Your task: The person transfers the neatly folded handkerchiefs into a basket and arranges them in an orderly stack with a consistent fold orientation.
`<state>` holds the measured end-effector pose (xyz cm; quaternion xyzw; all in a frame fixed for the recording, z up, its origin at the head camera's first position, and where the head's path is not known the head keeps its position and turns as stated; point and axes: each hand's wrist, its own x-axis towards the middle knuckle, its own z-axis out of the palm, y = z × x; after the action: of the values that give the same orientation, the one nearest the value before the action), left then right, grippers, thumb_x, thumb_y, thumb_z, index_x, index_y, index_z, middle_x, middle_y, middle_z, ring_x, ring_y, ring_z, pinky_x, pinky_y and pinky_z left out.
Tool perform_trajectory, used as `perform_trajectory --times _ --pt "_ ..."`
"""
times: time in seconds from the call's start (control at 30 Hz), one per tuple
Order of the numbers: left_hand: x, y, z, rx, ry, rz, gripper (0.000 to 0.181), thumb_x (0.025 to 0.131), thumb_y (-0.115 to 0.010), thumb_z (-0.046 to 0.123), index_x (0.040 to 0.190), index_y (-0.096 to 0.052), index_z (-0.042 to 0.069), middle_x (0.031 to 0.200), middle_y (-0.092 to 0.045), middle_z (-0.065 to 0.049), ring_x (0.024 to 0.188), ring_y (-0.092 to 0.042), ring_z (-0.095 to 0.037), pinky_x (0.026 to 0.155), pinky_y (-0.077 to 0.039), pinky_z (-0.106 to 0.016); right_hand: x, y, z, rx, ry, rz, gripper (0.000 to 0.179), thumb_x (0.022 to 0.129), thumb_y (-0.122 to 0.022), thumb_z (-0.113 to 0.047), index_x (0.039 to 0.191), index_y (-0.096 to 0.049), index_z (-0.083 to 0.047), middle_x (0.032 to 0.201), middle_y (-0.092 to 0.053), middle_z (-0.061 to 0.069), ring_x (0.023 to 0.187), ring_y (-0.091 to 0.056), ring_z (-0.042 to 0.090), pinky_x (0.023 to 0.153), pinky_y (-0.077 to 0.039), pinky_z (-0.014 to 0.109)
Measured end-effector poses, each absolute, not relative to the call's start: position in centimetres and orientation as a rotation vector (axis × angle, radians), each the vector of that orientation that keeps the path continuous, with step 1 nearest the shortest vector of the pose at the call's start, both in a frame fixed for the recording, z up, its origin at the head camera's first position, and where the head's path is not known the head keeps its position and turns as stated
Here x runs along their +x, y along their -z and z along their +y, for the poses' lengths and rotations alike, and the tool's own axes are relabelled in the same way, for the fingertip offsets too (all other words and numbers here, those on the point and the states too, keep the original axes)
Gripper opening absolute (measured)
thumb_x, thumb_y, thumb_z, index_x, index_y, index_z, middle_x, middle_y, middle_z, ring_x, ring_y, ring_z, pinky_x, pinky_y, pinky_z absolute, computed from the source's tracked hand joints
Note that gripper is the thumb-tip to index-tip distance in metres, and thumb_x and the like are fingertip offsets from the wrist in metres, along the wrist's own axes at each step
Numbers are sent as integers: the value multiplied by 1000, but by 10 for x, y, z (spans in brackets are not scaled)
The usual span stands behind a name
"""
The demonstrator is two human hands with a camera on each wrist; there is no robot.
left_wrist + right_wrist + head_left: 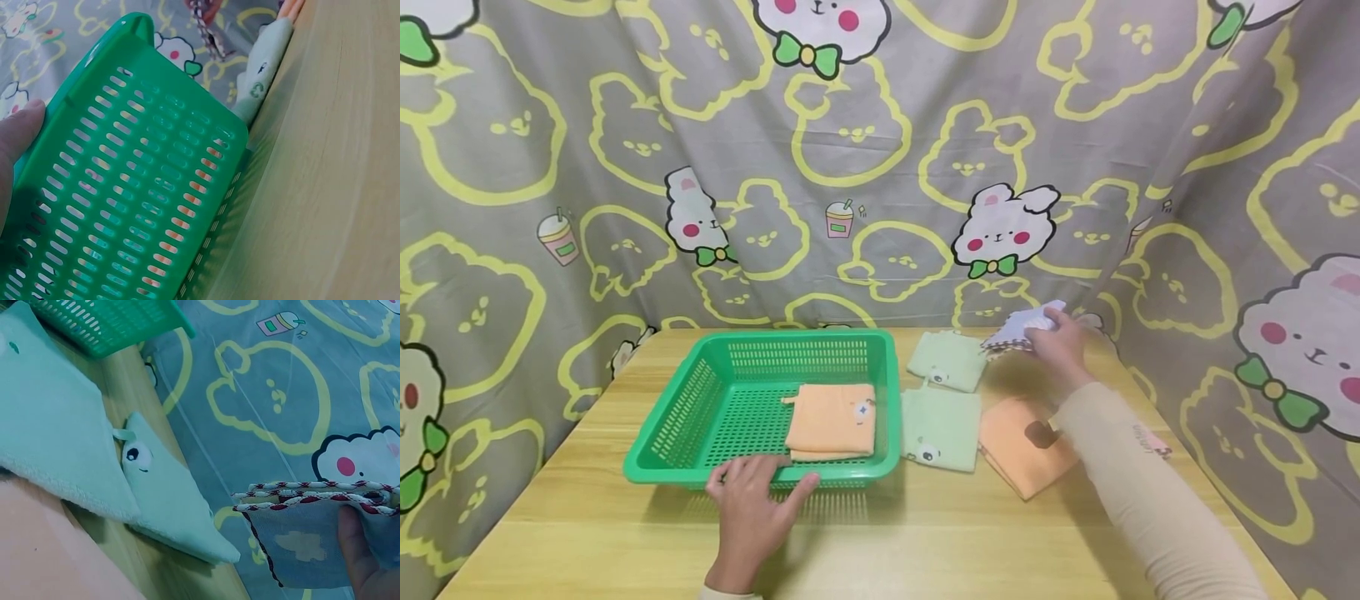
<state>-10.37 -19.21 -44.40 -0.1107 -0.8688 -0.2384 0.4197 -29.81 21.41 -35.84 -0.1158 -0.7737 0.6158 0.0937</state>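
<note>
My left hand grips the front rim of a green plastic basket, thumb and fingers at the edge. Inside the basket, toward its right side, lies a folded orange towel with a hanging loop. Over the back right of the table, my right hand pinches a folded pale purple cloth. Its layered edges show red and white braided trim in the right wrist view. Beneath and left of this hand lie two folded green towels, one farther back and one nearer.
A second folded orange towel with a brown patch lies right of the near green one. Something pink shows past my right sleeve, which hides most of it. A patterned curtain closes off the wooden table behind and at both sides.
</note>
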Motion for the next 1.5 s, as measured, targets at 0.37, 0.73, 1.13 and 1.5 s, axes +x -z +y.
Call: perform_trajectory --times 0.37,0.73,1.13,1.5 --pt "-103 444 -193 -274 605 -2181 60 84 -58 66 83 -67 7 81 -68 -10 80 -53 -30 84 -19 -62 -296 357 206 -295 -1806 -2335 70 89 -59 -6 152 -28 -6 151 -28 24 127 -40 33 96 -43 34" --pt "-103 444 -193 -268 614 -2185 58 83 -60 65 83 -67 7 81 -68 -9 81 -53 -30 85 -20 -62 -294 360 197 -221 -1715 -2405 69 88 -60 -8 150 -31 -5 151 -30 25 127 -39 36 102 -36 44" --pt "-102 444 -192 -264 608 -2184 58 83 -61 65 83 -67 7 81 -68 -9 81 -53 -30 85 -20 -61 -289 361 185 -226 -1770 -2362 68 86 -61 -6 149 -34 -6 150 -32 22 124 -41 32 97 -40 37" --pt "-103 444 -192 -270 609 -2186 59 83 -61 65 84 -67 6 82 -68 -9 81 -52 -29 85 -19 -62 -289 358 174 -188 -1819 -2341 63 88 -60 -7 148 -37 -6 151 -32 18 122 -44 31 98 -42 36"
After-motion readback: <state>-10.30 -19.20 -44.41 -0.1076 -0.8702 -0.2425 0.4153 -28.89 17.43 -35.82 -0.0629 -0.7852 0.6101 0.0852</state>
